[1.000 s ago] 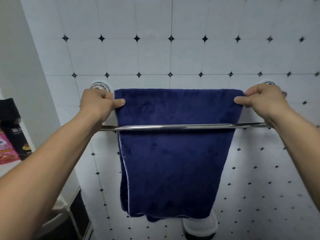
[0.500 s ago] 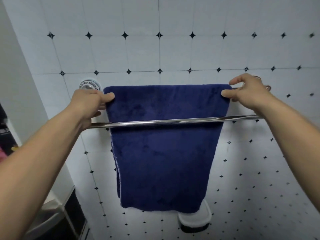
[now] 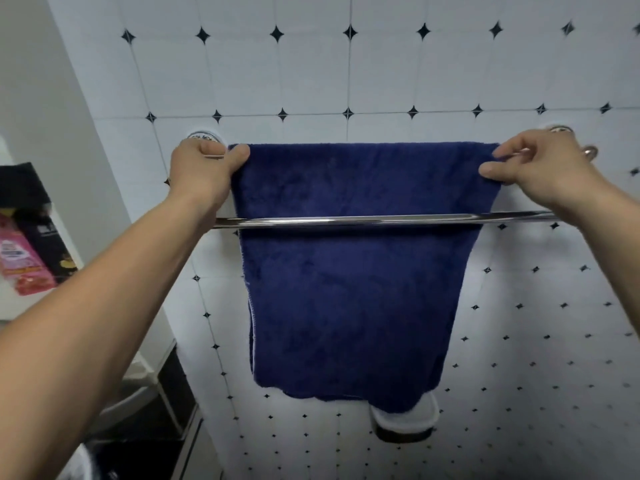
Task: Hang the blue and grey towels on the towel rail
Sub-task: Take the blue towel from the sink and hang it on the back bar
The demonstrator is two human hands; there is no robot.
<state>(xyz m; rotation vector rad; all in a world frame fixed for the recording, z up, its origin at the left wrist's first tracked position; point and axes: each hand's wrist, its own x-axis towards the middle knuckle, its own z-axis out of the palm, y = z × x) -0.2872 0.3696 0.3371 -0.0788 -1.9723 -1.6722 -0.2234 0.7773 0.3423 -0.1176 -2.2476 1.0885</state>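
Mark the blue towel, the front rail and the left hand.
blue towel [image 3: 353,299]: head view, middle of its hanging part.
front rail [image 3: 346,221]: head view, bar's middle.
left hand [image 3: 202,168]: head view, back of hand.

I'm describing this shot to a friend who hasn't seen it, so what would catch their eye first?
First the dark blue towel in the middle, draped over the back rail and hanging down the tiled wall behind the shiny front rail. Next, the left hand and right hand, each holding a top corner of it.
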